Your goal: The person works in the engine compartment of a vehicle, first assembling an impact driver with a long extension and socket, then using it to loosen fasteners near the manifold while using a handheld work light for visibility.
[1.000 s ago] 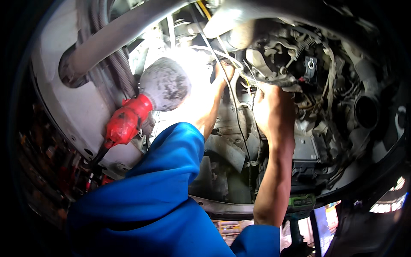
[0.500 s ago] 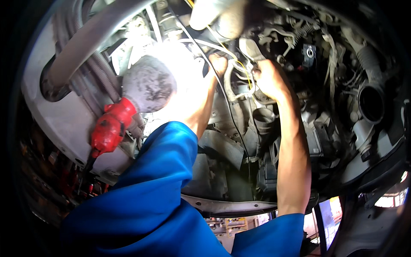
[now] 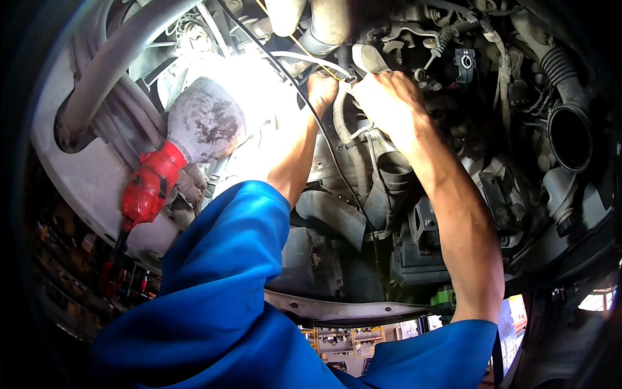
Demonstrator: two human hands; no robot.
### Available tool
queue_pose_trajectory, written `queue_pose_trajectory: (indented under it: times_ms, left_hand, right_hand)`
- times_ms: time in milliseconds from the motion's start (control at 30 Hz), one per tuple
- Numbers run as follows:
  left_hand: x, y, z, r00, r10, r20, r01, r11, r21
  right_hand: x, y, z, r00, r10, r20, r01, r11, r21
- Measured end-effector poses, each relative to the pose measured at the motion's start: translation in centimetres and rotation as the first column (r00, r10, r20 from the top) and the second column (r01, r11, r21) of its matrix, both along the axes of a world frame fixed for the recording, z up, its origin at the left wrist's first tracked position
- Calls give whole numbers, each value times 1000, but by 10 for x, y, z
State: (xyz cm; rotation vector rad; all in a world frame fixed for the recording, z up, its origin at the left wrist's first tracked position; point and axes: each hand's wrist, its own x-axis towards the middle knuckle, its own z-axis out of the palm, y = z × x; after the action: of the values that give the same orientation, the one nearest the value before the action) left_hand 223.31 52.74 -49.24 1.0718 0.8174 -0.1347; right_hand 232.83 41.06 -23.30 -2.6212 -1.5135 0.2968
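Both my arms in blue sleeves reach up into the underside of a vehicle's engine bay. My left hand has its fingers pinched around a thin pale hose near the top centre. My right hand is closed on a light grey part where that hose ends, right beside the left hand. A black cable runs down past my left wrist. How the fingers sit behind the part is hidden.
A red-handled work lamp with a dirty round head hangs at the left and glares on the metal. A large grey pipe curves at upper left. A black round intake opening is at right. Shelves show below.
The view has shifted so the engine parts sit lower and larger. My right hand moved left and up to join the left hand at the hose.
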Motion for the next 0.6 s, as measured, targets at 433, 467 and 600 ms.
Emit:
queue_pose_trajectory:
  times_ms: [433, 467, 600]
  left_hand:
    - [2, -3, 11, 972, -162, -171, 200, 952, 231]
    - [4, 1, 29, 964, -176, -199, 224, 943, 247]
    - [14, -9, 33, 982, -180, -58, 187, 969, 163]
  right_hand:
    - [-14, -13, -45, 986, -138, -91, 155, 962, 226]
    - [-5, -4, -11, 873, -296, -389, 342, 938, 53]
    - [-8, 2, 15, 611, -656, -443, 577, 752, -319]
